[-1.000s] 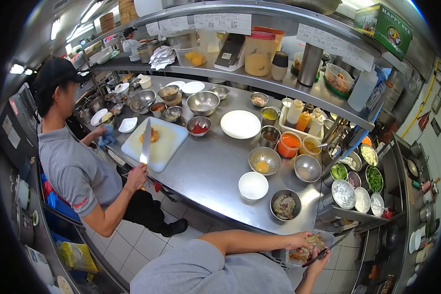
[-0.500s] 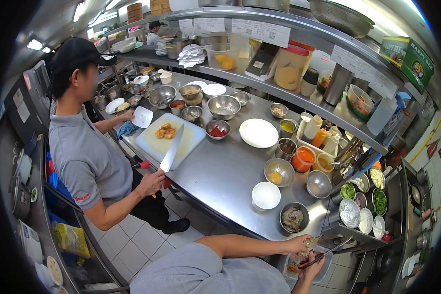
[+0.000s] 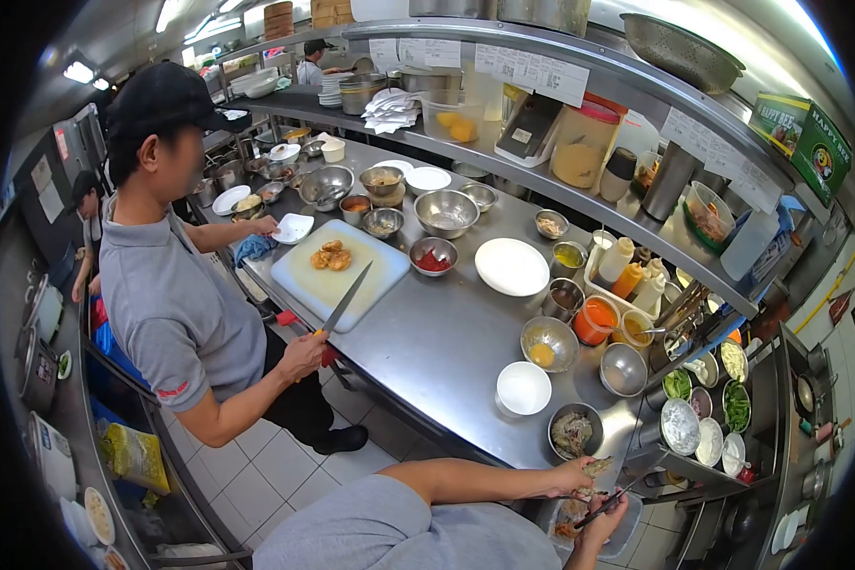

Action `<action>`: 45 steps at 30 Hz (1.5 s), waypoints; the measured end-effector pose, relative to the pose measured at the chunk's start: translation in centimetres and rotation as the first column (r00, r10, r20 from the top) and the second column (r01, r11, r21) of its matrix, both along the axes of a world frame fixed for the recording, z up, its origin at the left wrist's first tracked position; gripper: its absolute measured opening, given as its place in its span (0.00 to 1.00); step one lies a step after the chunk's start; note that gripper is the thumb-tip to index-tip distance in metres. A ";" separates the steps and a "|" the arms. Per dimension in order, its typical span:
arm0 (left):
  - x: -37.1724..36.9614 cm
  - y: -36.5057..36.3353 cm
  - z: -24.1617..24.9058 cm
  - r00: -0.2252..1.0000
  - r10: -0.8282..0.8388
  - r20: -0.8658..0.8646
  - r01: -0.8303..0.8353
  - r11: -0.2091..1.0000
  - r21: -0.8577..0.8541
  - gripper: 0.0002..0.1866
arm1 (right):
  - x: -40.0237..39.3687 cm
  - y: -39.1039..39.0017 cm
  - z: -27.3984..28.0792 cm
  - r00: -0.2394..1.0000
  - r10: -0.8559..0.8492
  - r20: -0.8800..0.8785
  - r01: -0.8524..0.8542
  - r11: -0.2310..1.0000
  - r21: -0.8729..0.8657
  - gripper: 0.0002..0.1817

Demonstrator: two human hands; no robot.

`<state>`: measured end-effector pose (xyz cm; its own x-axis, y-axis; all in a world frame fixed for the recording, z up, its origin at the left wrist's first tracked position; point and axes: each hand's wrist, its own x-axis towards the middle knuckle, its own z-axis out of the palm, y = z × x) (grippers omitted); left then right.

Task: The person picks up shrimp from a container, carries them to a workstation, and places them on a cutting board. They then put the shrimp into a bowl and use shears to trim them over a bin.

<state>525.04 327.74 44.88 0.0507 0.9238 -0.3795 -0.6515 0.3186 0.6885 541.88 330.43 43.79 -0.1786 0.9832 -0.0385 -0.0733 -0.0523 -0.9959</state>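
Observation:
My left hand (image 3: 572,478) pinches a small greyish raw shrimp (image 3: 596,467) near the table's front edge. In my right hand (image 3: 608,521) is a pair of dark-handled scissors (image 3: 602,506), its blades pointing up to the right, close to my left hand. Below both hands sits a clear plastic tub (image 3: 625,543) with orange-brown scraps (image 3: 570,516) inside, partly hidden by my hands. Just beyond my left hand, a metal bowl (image 3: 594,446) holds more greyish raw shrimp (image 3: 571,433).
A white bowl (image 3: 523,388) and a bowl with egg yolk (image 3: 548,344) stand nearby. At the left, a co-worker (image 3: 176,285) holds a large knife (image 3: 347,297) by a cutting board (image 3: 340,275) with fried pieces. Sauce containers (image 3: 596,320) line the right side.
The view has shifted slightly. My scissors have turned a little near the shrimp. The co-worker's knife blade has tilted, and the small white dish in their other hand is lower.

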 end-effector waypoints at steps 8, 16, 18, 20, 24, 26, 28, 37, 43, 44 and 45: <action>-0.5 -0.3 0.7 1.000 -0.013 0.006 0.013 1.000 -0.009 0.39 | 0.2 -0.5 0.7 1.000 0.030 0.004 -0.030 0.999 -0.016 0.32; 0.2 2.4 -0.5 0.979 -0.165 0.121 0.129 0.958 0.256 0.24 | 6.3 -0.8 0.3 0.980 0.179 0.082 -0.184 0.982 0.051 0.32; 0.1 3.0 3.0 0.960 -0.266 0.091 0.238 0.941 0.243 0.25 | 6.7 -1.6 5.4 0.968 0.106 0.226 -0.140 0.981 0.137 0.33; 0.9 4.5 1.9 0.980 -0.175 0.096 0.167 0.982 0.085 0.25 | 10.3 -1.2 4.1 0.873 -0.057 0.485 -0.106 0.948 0.301 0.37; 1.2 5.9 3.5 0.961 -0.268 0.065 0.269 0.963 0.004 0.33 | 14.0 -1.3 5.7 0.809 0.035 0.587 -0.151 0.977 0.150 0.41; 2.0 6.6 3.5 0.943 -0.323 0.085 0.322 0.947 0.026 0.34 | 14.6 -1.7 6.9 0.810 0.020 0.586 -0.122 0.983 0.136 0.41; 3.2 7.2 3.7 0.934 -0.343 0.099 0.344 0.939 0.017 0.34 | 15.5 -1.5 7.2 0.769 0.007 0.639 -0.151 0.974 0.171 0.42; 6.8 8.7 2.4 0.927 -0.330 0.180 0.339 0.941 -0.021 0.31 | 17.3 -2.2 7.2 0.730 0.004 0.684 -0.130 0.983 0.133 0.40; 7.9 9.2 1.9 0.887 -0.433 0.161 0.441 0.897 -0.015 0.30 | 19.0 -2.3 5.5 0.747 -0.112 0.656 -0.037 0.977 0.210 0.40; 8.3 9.3 1.8 0.888 -0.436 0.145 0.443 0.897 -0.016 0.30 | 19.3 -2.4 5.5 0.745 -0.119 0.656 -0.027 0.978 0.209 0.40; 8.6 9.4 1.8 0.889 -0.439 0.129 0.445 0.895 -0.018 0.29 | 19.6 -2.5 5.5 0.726 -0.107 0.679 -0.045 0.978 0.202 0.40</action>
